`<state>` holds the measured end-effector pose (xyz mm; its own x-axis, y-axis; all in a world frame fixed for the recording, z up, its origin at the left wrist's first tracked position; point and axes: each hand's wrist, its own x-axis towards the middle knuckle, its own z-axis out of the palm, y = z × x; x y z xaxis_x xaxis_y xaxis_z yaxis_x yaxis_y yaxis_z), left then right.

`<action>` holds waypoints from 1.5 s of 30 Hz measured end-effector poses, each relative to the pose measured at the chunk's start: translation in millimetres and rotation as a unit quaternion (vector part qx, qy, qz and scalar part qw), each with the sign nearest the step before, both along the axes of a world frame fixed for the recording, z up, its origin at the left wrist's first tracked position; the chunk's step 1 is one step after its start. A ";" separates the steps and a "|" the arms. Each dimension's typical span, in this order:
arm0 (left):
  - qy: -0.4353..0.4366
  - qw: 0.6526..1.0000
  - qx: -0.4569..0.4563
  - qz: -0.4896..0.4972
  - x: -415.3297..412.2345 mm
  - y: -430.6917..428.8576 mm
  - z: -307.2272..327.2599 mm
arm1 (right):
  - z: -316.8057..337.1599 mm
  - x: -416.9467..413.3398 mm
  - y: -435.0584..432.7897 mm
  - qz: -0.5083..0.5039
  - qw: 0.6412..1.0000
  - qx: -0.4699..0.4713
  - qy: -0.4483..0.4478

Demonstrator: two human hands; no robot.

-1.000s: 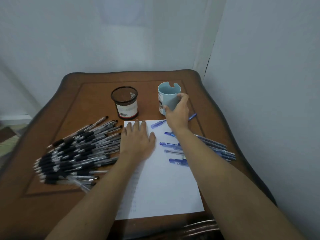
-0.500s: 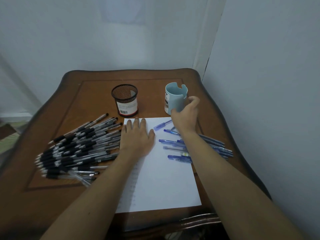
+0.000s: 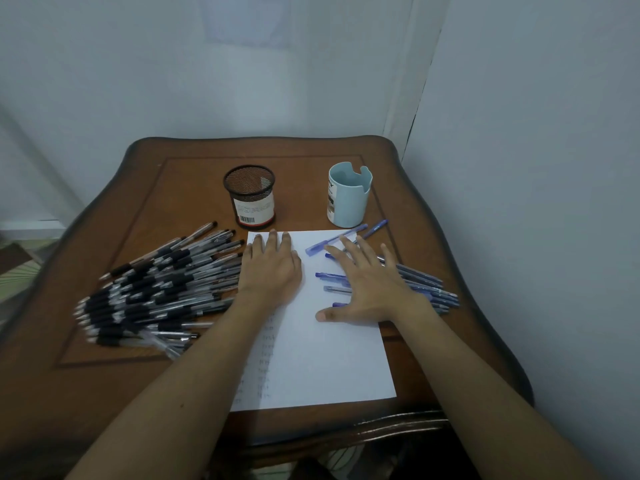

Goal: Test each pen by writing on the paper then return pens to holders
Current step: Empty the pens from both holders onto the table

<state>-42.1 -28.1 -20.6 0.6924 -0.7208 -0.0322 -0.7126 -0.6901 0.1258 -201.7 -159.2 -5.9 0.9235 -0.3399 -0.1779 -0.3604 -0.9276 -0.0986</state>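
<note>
A white sheet of paper [image 3: 322, 362] lies on the brown table, with faint writing down its left side. My left hand [image 3: 272, 268] rests flat on the sheet's upper left part, fingers straight. My right hand [image 3: 369, 289] lies spread over the blue pens [image 3: 420, 284] at the sheet's right edge, fingers straight, holding nothing. One blue pen [image 3: 334, 240] lies apart near the top of the sheet. A large heap of black pens [image 3: 156, 285] lies left of the paper. Behind the paper stand a black mesh holder [image 3: 250, 197] and a light blue holder [image 3: 348, 195], both without pens.
The wooden table [image 3: 104, 393] has a raised curved rim and stands in a corner. A white wall runs close along its right side [image 3: 536, 237] and another behind it. Floor shows past the left edge.
My right hand has let go of the light blue holder and dropped back onto the blue pens. The holder now stands farther right. My left hand has stayed on the paper.
</note>
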 end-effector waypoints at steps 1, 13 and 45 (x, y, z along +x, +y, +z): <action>0.001 1.000 0.000 0.000 -0.1 -0.4 0.4 | -2.4 0.7 -1.2 0.000 1.000 -0.007 -0.010; -0.011 1.000 0.008 -0.002 0.1 -0.1 -1.4 | -2.4 27.3 -19.9 0.013 0.999 -0.026 -0.033; -0.060 0.998 0.010 0.016 -0.8 57.8 26.6 | -6.8 -37.3 38.6 -0.128 0.989 -0.037 -0.071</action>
<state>-42.9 29.7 6.0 0.7148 -0.6983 0.0384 -0.6993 -0.7144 0.0260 -239.1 -120.5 -12.8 0.8194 -0.5729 -0.0194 -0.5717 -0.8144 -0.0998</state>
